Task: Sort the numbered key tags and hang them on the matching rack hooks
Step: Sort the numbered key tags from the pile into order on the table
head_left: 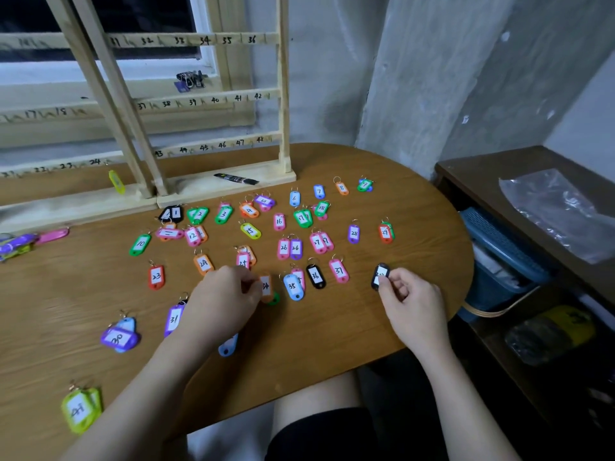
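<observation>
**Tags laid out in number order, rack unfilled**

Wooden table (pixel 332 344) filled the view beneath both hands. Nearest lay the green 48 tag (pixel 80 409), then 30 (pixel 118 339) and 31 (pixel 173 319). The left hand (pixel 226 299) pinched the orange 34 tag (pixel 266 286); the right hand (pixel 411 302) pinched a black tag (pixel 380 277), its number unreadable. Beyond them, rows of tags ran up toward 6 (pixel 294 198) and 7 (pixel 318 191).

These looked light, stiff plastic, likely slick on wood; pinching the body edges or the metal ring seemed the surest hold.

Farthest stood the rack (pixel 283 104), its numbered hooks almost bare, one yellow tag (pixel 116 182) hanging. A blue crate (pixel 492 234) sat beside the table, contents unclear.
</observation>
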{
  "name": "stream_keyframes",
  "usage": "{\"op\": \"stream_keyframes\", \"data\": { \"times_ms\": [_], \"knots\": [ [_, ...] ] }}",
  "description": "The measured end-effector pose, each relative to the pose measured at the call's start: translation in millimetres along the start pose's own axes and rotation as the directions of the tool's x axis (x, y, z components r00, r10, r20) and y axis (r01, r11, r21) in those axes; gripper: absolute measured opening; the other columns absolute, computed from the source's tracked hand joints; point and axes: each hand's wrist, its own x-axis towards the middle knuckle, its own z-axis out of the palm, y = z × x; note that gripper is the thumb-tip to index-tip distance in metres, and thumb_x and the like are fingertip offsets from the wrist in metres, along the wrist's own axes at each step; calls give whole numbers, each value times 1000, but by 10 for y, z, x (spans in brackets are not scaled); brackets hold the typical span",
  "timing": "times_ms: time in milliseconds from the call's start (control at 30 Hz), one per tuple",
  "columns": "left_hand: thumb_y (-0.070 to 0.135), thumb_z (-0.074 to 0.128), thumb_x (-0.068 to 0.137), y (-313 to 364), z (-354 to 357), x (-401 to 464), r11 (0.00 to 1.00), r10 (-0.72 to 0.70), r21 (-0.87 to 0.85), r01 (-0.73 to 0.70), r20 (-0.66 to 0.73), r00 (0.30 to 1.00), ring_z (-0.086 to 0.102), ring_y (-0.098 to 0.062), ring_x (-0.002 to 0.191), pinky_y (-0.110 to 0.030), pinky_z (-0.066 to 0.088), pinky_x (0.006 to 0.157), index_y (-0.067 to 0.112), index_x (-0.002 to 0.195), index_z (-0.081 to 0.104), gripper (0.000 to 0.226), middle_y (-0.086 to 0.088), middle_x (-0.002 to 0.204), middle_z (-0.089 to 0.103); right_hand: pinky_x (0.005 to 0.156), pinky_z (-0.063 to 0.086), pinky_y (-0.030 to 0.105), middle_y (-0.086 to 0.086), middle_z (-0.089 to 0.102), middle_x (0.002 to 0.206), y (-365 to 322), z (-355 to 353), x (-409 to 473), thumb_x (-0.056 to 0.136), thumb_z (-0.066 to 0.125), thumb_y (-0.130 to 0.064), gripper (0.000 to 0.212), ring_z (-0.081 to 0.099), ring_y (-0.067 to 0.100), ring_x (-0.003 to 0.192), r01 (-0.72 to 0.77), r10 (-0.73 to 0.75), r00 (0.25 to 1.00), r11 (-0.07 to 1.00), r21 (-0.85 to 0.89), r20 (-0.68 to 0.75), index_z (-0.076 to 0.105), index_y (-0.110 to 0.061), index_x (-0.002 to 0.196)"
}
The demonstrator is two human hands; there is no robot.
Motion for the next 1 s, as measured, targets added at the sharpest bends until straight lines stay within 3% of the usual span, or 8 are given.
{"op": "stream_keyframes", "data": {
  "times_ms": [67,200,300,400,533,700,900,1000],
  "knots": [
    [30,62,97,-9,-3,9,999,10,41,-10,-3,1000,65,-14,79,-40,60,73,19,101,72,16,3,88,70,58,45,24,-12,64,66,-32,-22,6,96,63,-31,20,62,4,65,-11,11,1000,999,35,9,66,-25,77],
    [32,65,95,-36,3,22,999,25,36,-27,44,999,64,-13,74,-37,59,69,19,95,70,14,2,83,67,74,53,29,-12,72,75,-52,-66,26,100,60,-28,26,67,6,75,-90,78,993,984,155,84,70,-24,77],
    [31,65,94,-25,-7,31,999,48,11,-49,10,999,64,-11,71,-36,59,66,22,93,69,10,4,80,67,75,51,27,-13,74,80,-89,-92,83,102,56,-29,26,65,0,75,-135,109,982,976,168,156,73,-24,83],
    [29,63,95,42,-30,60,995,96,-13,-97,-51,994,61,-10,69,-31,51,58,22,88,65,11,6,75,64,68,47,21,-10,75,81,-192,-137,220,104,53,-27,27,63,1,68,-162,130,964,979,125,233,73,-22,87],
    [28,63,95,184,-40,122,978,183,-91,-186,-39,982,61,-10,74,-31,53,63,26,90,63,6,8,78,63,52,49,22,-4,73,80,-323,-86,496,104,52,-21,24,66,12,68,-157,130,961,983,96,243,70,-19,89],
    [31,64,95,289,-1,226,963,216,-160,-218,-35,976,61,-9,77,-30,54,67,25,97,62,6,9,81,63,50,51,24,1,71,83,-379,96,909,104,51,-16,20,65,13,64,-149,145,944,989,-9,297,66,-17,91],
    [29,65,95,303,54,259,948,216,-230,-220,-43,975,59,-7,75,-23,46,61,23,101,61,10,9,83,62,52,49,29,1,67,74,-415,232,1164,104,55,-24,27,59,13,57,-91,144,929,982,-167,341,64,-19,79],
    [30,65,95,275,24,271,945,221,-238,-223,-32,975,58,-6,77,-22,45,62,23,100,62,9,11,83,61,51,49,27,4,69,78,-442,232,1174,103,57,-27,24,60,13,58,-102,166,932,973,-206,322,65,-17,83]
  ]
}}
